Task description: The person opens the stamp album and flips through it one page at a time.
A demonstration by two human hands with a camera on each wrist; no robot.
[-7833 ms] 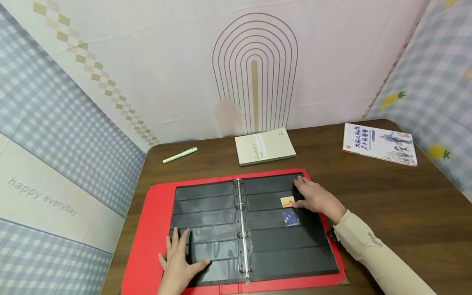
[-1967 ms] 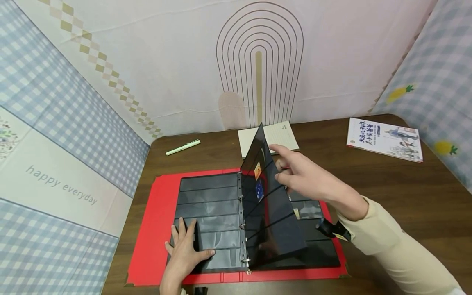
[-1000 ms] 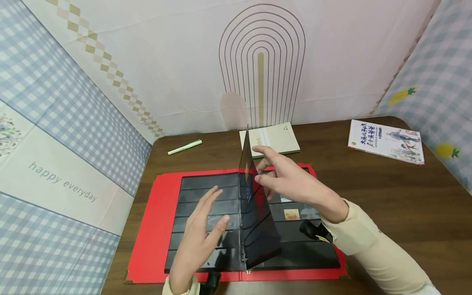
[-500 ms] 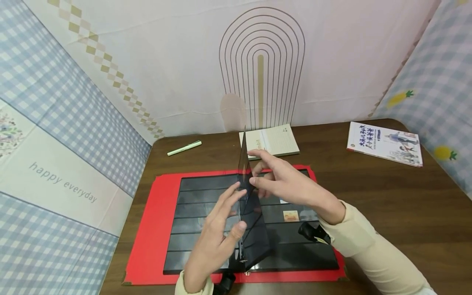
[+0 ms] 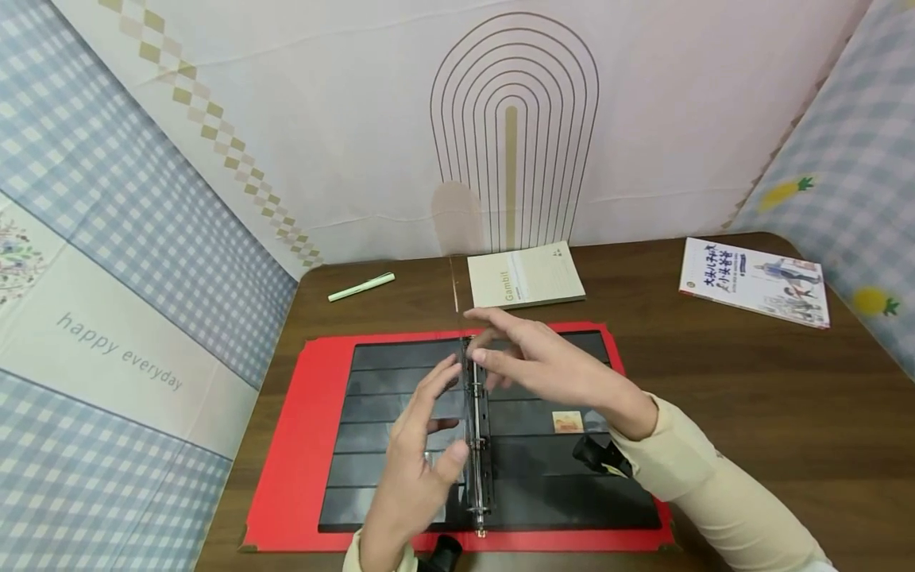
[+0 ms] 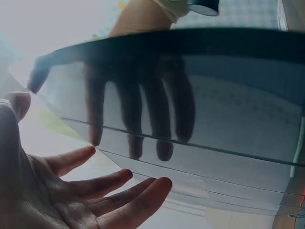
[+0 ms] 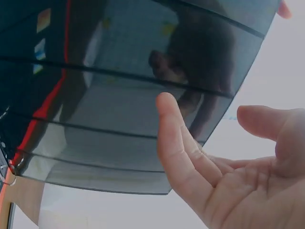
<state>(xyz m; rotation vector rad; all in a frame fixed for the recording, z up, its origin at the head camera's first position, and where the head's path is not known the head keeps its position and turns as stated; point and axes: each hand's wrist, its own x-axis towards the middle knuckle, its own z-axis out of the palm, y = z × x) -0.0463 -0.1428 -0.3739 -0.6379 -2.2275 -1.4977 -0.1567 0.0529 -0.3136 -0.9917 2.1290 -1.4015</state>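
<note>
A red binder [image 5: 300, 445] lies open on the table, with black pocket pages on both sides of its metal rings [image 5: 477, 445]. One dark see-through page [image 6: 228, 119] stands upright over the rings, edge-on in the head view. My right hand [image 5: 536, 365] is on its right side with straight fingers against the sheet; their shadow shows through it in the left wrist view. My left hand [image 5: 418, 453] is raised on the left side, palm toward the page and fingers spread, holding nothing. An orange stamp [image 5: 566, 422] sits in a right-hand pocket.
A green pen [image 5: 360, 287], a cream notebook [image 5: 525, 276] and a white picture book [image 5: 754, 280] lie at the back of the brown table [image 5: 750, 397]. Cloth walls close in the back and both sides.
The page has swung from leaning right to standing upright over the rings. My left hand has lifted off the left pages and risen beside the sheet. My right hand followed it leftward.
</note>
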